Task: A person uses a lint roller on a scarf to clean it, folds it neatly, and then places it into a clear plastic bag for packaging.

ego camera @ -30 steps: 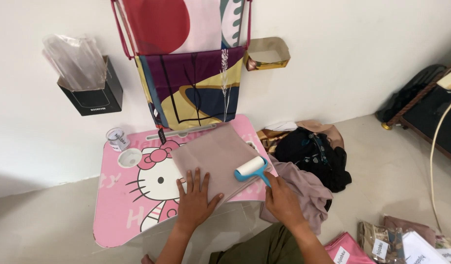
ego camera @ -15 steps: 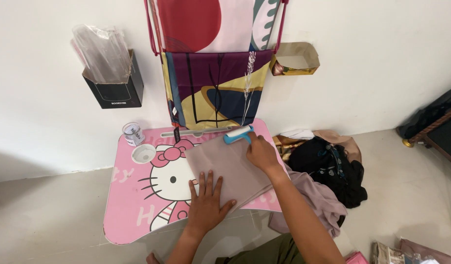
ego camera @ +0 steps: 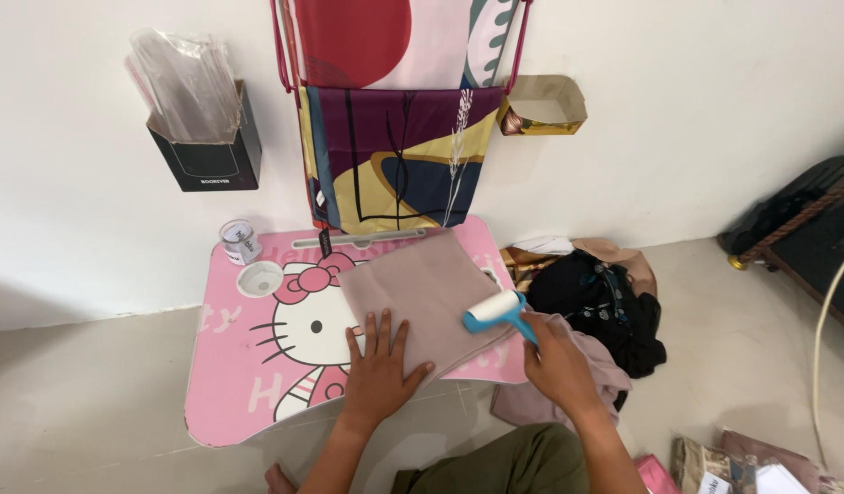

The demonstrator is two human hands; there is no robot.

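Two hands: left hand (ego camera: 382, 364) flat (fingers spread) on one folded cloth (ego camera: 428, 291); right hand (ego camera: 557, 362) gripping one lint roller (ego camera: 495, 310).

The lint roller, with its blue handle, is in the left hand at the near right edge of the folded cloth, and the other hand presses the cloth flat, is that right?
Not quite: the head view shows the lint roller in the right hand, not the left. The left hand presses the folded cloth flat. The rest holds.

One folded cloth (ego camera: 422, 293), one lint roller (ego camera: 495, 309), one table (ego camera: 248, 384), two hands.
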